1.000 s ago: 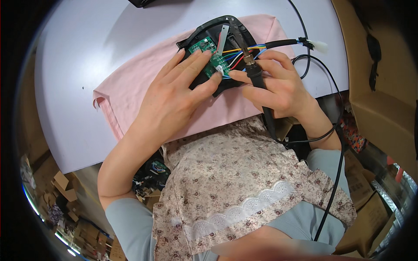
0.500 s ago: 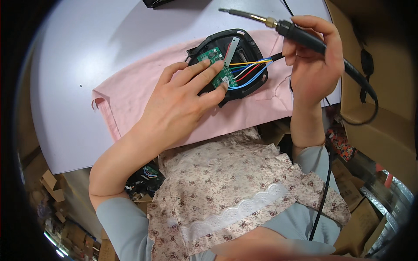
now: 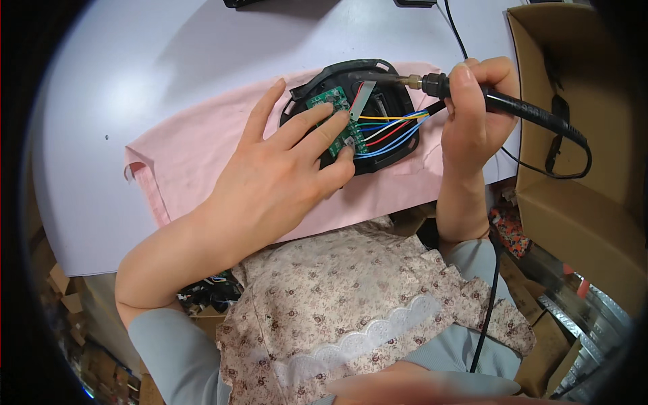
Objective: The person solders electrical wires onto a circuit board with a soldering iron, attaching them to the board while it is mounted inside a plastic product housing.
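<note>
1. Upper center: a green circuit board (image 3: 355, 133) sits inside a black housing (image 3: 395, 156), its long axis slanting from upper left to lower right, with colored wires (image 3: 397, 129) fanning away from its right edge.
2. The left hand (image 3: 277, 172) is the nearer of the 2 hands; spread and gripping nothing, it rests its thumb and 2 fingertips on the board, which lies ahead of the palm and to its right.
3. The right hand (image 3: 476, 111), closed around a soldering iron (image 3: 435, 85), is well to the right, apart from the board.
4. The iron points left, almost level, its metal end over the housing's far side beside a pale metal strip (image 3: 364, 98); contact cannot be told. From that end, the board lies toward the person and slightly left, the offset that counts.
5. Beneath, a pink cloth (image 3: 209, 148) covers part of the white tabletop (image 3: 88, 189); a cardboard box (image 3: 574, 209) stands open at right.
</note>
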A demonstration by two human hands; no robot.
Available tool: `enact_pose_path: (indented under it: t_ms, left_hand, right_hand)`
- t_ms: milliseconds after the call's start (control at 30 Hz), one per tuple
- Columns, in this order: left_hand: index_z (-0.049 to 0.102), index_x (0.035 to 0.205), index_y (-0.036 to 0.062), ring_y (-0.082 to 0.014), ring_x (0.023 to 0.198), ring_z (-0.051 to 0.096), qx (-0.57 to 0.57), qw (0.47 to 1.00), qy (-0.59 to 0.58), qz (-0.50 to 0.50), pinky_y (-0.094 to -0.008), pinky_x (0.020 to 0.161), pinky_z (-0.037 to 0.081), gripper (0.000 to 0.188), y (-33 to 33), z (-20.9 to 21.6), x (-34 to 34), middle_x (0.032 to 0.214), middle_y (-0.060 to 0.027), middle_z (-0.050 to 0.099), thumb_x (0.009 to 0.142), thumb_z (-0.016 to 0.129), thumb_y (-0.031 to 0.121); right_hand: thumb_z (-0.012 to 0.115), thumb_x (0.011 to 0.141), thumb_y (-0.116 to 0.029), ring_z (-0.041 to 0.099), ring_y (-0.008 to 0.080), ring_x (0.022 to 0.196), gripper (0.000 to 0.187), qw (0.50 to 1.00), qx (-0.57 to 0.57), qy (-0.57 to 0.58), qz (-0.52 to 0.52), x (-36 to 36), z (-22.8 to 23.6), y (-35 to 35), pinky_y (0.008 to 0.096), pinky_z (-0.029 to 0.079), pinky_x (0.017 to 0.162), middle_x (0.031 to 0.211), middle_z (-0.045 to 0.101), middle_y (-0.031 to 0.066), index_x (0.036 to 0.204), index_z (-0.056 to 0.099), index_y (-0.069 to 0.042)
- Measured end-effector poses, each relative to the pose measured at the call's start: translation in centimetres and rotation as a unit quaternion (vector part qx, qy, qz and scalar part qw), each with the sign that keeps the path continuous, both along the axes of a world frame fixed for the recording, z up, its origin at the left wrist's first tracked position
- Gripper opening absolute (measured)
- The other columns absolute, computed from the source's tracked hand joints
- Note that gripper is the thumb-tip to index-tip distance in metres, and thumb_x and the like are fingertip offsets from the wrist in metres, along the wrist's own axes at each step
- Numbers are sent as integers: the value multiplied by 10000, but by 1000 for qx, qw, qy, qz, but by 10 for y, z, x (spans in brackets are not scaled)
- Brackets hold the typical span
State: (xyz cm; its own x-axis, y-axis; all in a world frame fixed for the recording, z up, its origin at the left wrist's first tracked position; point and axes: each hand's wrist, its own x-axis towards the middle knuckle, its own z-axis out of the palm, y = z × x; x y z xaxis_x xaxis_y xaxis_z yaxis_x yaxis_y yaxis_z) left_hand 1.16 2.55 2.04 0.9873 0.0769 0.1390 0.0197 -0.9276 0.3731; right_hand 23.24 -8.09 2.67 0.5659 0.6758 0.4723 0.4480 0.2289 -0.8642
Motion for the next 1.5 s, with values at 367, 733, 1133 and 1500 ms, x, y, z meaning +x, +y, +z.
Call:
enact_pose_path:
  t_ms: [367,733,1133,1500]
  left_hand:
    - [648,1179,158,-286,1329,534,12,1000,22,-8,-653,1188,248,395,4,0,-3,1417,-111,575,799,744,197]
    - [645,1172,162,-277,1346,520,9,999,35,-6,-656,1177,248,372,5,4,-6,1448,-93,559,811,731,194]
    - [633,1177,166,-272,1354,515,7,999,46,-8,-660,1171,253,385,4,4,-6,1457,-85,549,807,737,195]
    - [632,1181,167,-273,1362,507,5,999,47,-8,-656,1174,252,390,4,5,-5,1460,-86,545,807,739,199]
  right_hand:
    - [669,921,-46,348,22,557,217,998,-14,33,47,0,-8,3,212,272,504,637,478,-27,825,474,-53]
    - [662,920,-37,359,22,554,218,998,-24,26,56,-4,-4,6,214,284,503,635,477,-30,817,471,-51]
    - [680,910,-48,372,18,563,225,998,-41,24,44,-4,-5,6,211,299,510,639,484,-43,797,486,-60]
    - [681,909,-56,376,18,562,218,998,-44,14,38,-2,-5,5,210,303,511,640,497,-37,799,492,-57]
